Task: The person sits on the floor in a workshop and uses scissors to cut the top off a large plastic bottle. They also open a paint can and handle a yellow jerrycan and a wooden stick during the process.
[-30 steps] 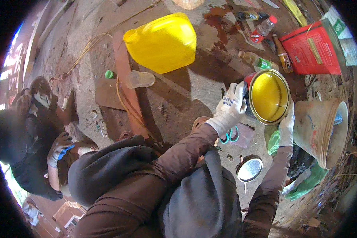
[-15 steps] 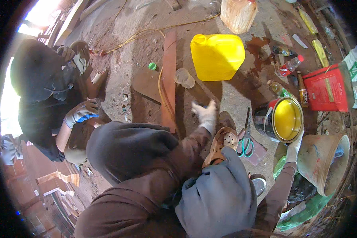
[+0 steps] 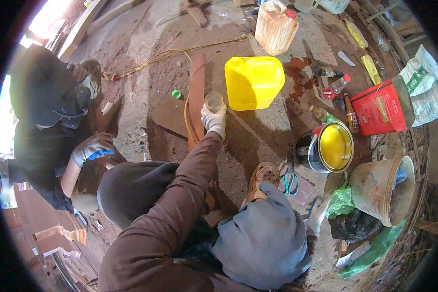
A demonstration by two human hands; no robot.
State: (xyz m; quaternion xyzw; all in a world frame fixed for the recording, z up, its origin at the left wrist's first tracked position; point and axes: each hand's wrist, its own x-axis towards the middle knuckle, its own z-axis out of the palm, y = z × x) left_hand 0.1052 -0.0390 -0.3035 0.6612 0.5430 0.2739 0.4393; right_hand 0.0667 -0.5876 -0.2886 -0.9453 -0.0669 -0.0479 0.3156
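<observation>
Surface: bare floor, grey, with reddish-brown dirt spread over it and a dark red-brown wet stain right of the yellow jerrycan. Shadows and lighter patches cross it. A brown plank lies flat, with a thin yellow cable running along the ground and over it; a green cap lies just left of the plank.

Left hand, gloved white: closed around the lower part of a clear cup, which is at the plank's right edge, left of the yellow jerrycan. Cannot tell whether the cup's base touches anything.

Right hand, gloved, motion-blurred: beside a green plastic bag; finger spread cannot be told.

Right side of floor: open can of yellow liquid, upright; teal-handled scissors near it; nested buckets tipped on their side; red bag with several bottles to its left.

Room: bright daylight at upper left, long timbers there. A co-worker in dark clothing sits low at left, one gloved hand resting near the knee.
</observation>
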